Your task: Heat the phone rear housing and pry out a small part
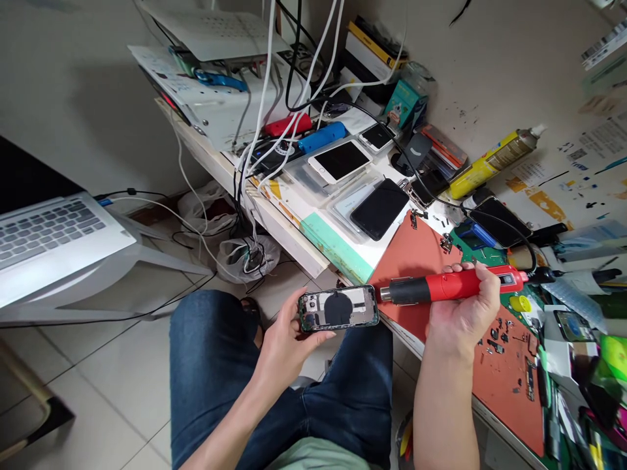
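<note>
Above my lap, my left hand [296,326] grips the left end of an opened phone frame [360,314], thumb below and fingers above. Its inside faces up, with a round black pad in the middle. My right hand [465,300] is wrapped round a red and black hot air gun [448,286]. The gun's metal nozzle [385,294] points left at the phone frame's right end, very close to it; whether they touch I cannot tell. A black cord runs from the gun's rear end up over the bench.
An orange-brown mat [416,254] on the bench carries small phone parts [497,336]. Phones [379,209] lie farther back, near a yellow spray can [494,163]. White cables [264,85] hang over the bench's left end. A laptop [53,228] stands at the left.
</note>
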`<state>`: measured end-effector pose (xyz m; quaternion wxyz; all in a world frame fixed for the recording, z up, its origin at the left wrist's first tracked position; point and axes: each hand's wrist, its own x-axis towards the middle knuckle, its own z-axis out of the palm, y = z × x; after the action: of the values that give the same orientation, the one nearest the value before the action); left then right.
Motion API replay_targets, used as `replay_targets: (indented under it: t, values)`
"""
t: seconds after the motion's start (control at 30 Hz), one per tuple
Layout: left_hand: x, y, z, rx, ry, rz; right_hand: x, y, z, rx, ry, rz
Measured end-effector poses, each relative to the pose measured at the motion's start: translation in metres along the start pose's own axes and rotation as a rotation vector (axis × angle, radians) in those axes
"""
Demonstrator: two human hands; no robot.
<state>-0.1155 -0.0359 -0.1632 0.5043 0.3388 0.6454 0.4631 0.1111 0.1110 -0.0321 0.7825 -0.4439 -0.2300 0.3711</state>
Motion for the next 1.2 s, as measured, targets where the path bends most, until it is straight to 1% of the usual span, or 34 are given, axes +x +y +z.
replay_targets:
  t: [0.17,0.33,0.57,0.83,0.97,1.2]
  values:
    - [-0.0003,0.0035,-0.0011,0.025,-0.008,-0.01,0.0017,-0.0021,-0.0036,-0.008,0.005,0.005]
    - [-0.001,0.0086,-0.0013,0.023,-0.016,-0.042,0.0018,0.0006,0.0001,-0.004,-0.004,-0.005]
    - [0.0,0.0057,0.0002,-0.008,-0.013,-0.051,-0.0001,0.0017,0.0051,0.002,-0.015,-0.008]
    - [0.0008,0.0043,0.0005,-0.05,-0.013,-0.046,-0.0025,-0.0023,-0.0022,-0.013,-0.005,-0.004]
    - [0.0006,0.0021,0.0006,-0.062,-0.017,-0.036,-0.0021,-0.002,-0.0017,-0.006,-0.007,-0.014]
    - [-0.0008,0.0077,0.0002,-0.02,-0.01,-0.05,-0.0014,0.0023,0.0032,0.001,-0.011,-0.022]
